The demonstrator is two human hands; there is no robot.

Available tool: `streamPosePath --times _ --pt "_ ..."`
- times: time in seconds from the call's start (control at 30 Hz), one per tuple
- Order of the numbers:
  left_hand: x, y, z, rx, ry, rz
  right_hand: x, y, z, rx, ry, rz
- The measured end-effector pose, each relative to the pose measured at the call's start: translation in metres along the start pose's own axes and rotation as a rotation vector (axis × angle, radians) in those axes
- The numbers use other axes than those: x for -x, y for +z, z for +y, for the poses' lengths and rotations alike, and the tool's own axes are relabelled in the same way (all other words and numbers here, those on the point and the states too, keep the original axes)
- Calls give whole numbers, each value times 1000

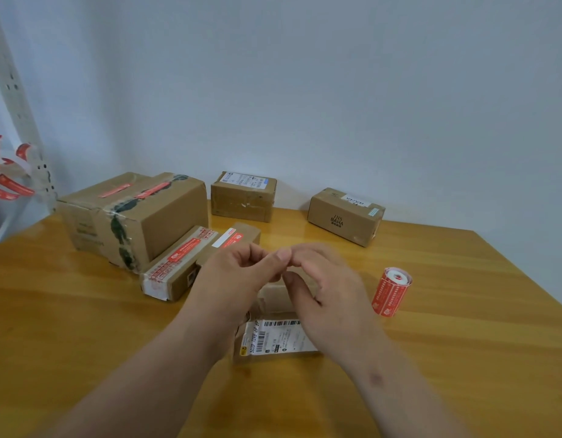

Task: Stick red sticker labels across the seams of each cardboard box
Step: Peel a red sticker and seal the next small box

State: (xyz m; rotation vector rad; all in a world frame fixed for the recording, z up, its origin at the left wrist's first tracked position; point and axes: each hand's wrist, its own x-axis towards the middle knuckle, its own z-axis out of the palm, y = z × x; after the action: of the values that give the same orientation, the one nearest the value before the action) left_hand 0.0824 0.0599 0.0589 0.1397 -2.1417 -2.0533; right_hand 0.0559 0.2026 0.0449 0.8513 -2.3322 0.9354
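Both hands are up over the middle of the table, fingertips meeting: the left hand [241, 270] has its thumb and curled fingers pressed toward the right hand [320, 279], whose fingers bend in to meet them, but the blur hides whether anything sits in that pinch, so I cannot tell what, if anything, is held. Right beneath the hands lies a small cardboard box [273, 336] with a white barcode label facing up, partly covered by both wrists. Just to the right of it, apart from the hands, the roll of red sticker labels [391, 292] rests on the wooden table [83, 311]. Behind the left hand, a flat box [175, 267] carries a red sticker along its top, leaning against a large taped box [134, 216] that shows two red stickers on its upper face. A further narrow box [238, 238] with a red and white label sits just beyond the left fingers. Back by the wall [336, 90] stand two more: a box with a white shipping label [243, 197] and a box printed BAHA [344, 216]. At far left, loose red sticker strips [7, 181] hang beside a perforated metal post [17, 105].
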Motion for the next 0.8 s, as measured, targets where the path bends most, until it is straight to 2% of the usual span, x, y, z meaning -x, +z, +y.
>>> streamPosePath --times 0.1,0.27,0.33,0.57,0.7,0.8 --pt "-3 -4 -5 39 -48 11 1 -1 1 10 -8 -15" --pt "-9 -13 -9 17 -49 -57 -12 -15 4 -270 507 -8" --pt "-11 -16 -9 1 -50 -87 -15 -18 9 -298 620 -51" --pt "-17 -23 -5 -199 -29 -141 -17 -15 15 -435 727 -66" --pt "-25 -23 -8 -409 -21 -99 -20 -12 22 -361 706 -54" --pt "-31 -20 -12 -659 38 -108 -19 -8 25 -172 617 -105"
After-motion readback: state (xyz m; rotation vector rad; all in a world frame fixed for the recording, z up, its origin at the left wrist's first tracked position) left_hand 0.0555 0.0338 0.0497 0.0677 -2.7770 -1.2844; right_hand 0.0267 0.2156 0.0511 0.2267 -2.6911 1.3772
